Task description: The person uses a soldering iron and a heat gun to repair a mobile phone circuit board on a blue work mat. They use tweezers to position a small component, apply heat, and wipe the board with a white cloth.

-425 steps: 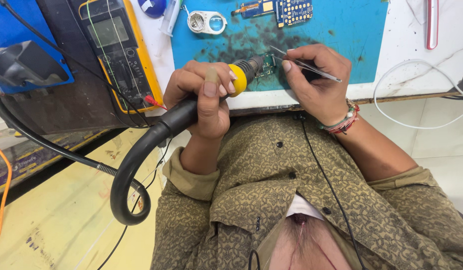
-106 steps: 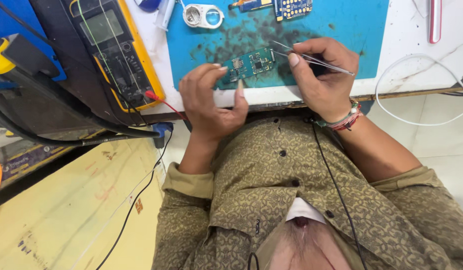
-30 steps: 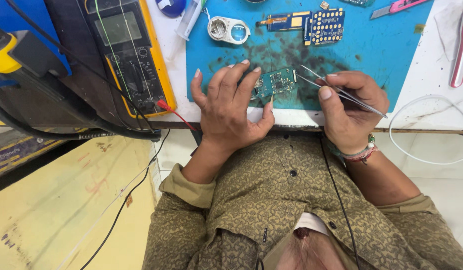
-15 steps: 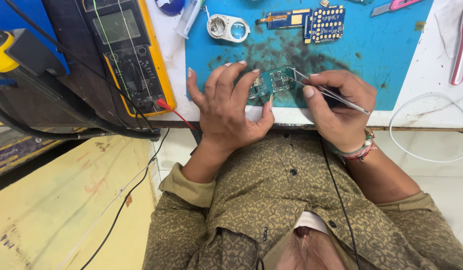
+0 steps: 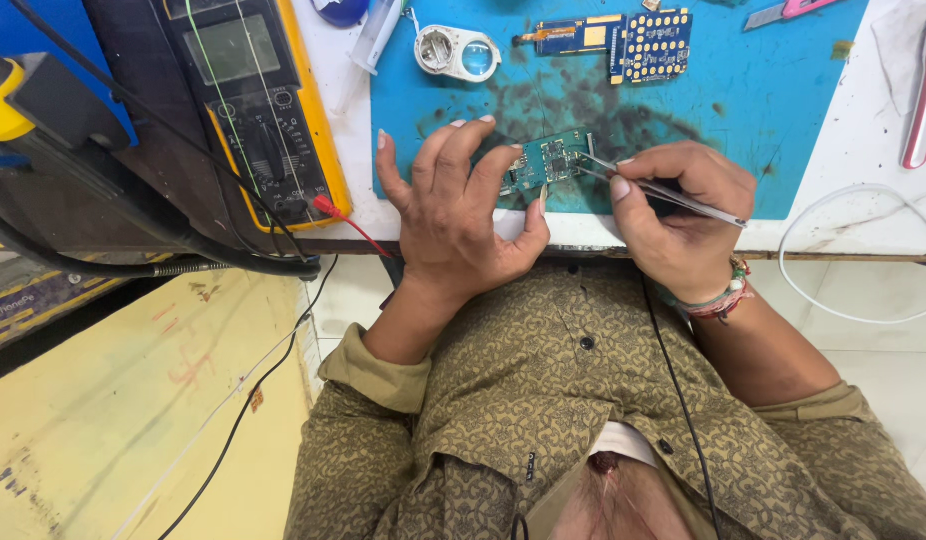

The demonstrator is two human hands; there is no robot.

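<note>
A small green circuit board [image 5: 546, 160] lies on the stained blue work mat [image 5: 813, 130]. My left hand [image 5: 461, 215] rests flat beside it, fingers spread, with the fingertips pressing on the board's left edge. My right hand [image 5: 673, 215] grips metal tweezers [image 5: 663, 188] whose tips touch the board's right side.
A yellow-cased multimeter [image 5: 258, 110] with red and black leads lies at the left. A round white magnifier [image 5: 458, 52] and a blue keypad board [image 5: 623, 40] sit at the mat's far side. A pink-handled tool [image 5: 925, 90] and a white cable [image 5: 843, 260] are at the right.
The thick black-hosed tool my left hand held 14 seconds ago is gone; that hand now presses on the board. The tweezers stay at the board's right side throughout.
</note>
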